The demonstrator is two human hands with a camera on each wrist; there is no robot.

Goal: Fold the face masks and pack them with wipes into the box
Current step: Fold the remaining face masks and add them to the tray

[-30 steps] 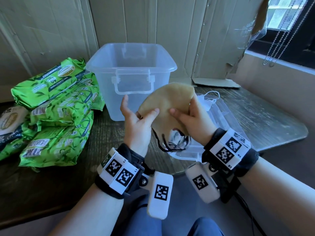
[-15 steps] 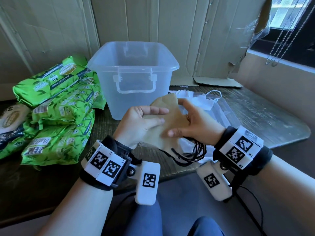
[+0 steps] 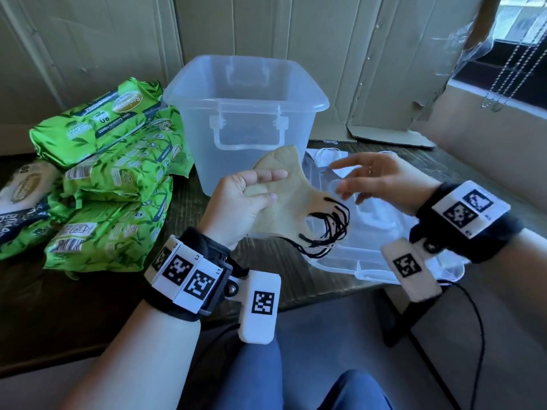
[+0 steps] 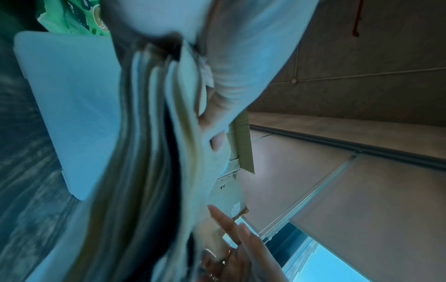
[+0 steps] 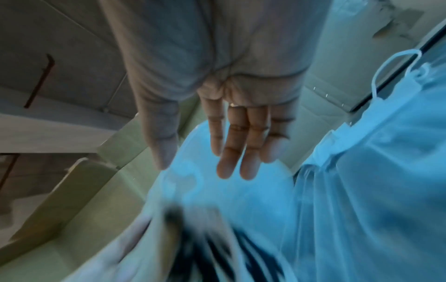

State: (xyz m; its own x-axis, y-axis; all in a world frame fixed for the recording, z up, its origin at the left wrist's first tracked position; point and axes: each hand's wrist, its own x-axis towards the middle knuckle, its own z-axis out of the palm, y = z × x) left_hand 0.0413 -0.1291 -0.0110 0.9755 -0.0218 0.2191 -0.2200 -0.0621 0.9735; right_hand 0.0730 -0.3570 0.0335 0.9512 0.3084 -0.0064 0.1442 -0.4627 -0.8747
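Tan folded masks sit pinched in the curled left hand; the right hand hovers beside, fingers spread, holding nothing.

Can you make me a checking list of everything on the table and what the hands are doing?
Surface: dark wooden table.
Job's things: tan masks folded in the left hand; white masks lying behind the lid; green wipes packs stacked left; clear box open.
Clutter: clear lid lying flat.
Hands: left grips the tan masks; right hand open, touching nothing.
Cables: black cable at right wrist.
Surroundings: cardboard behind; window right.
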